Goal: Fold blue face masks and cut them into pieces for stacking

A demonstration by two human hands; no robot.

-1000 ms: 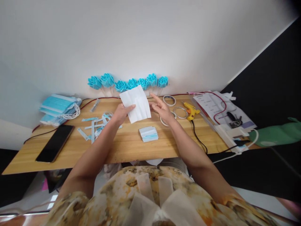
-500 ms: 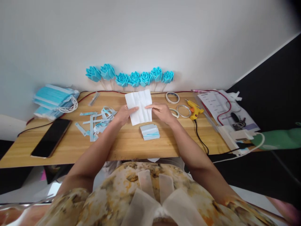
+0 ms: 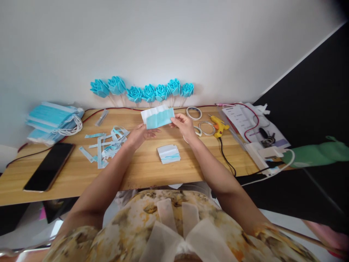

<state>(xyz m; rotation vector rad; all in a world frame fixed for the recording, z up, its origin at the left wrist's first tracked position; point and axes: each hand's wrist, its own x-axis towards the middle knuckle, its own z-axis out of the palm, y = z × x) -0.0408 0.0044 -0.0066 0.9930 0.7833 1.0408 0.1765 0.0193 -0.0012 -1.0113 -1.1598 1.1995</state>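
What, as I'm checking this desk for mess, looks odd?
Cut blue and white strips lie scattered and crossed on the table beside the left hand, which holds a mask piece. The cord of the glue gun hangs over the front edge.

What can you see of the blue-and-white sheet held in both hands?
The sheet is thin, soft-looking fabric or paper, with a light blue face folded over white, which shows as a strip along the top edge. It is held above the table, the left hand pinching its lower left, the right hand its right end.
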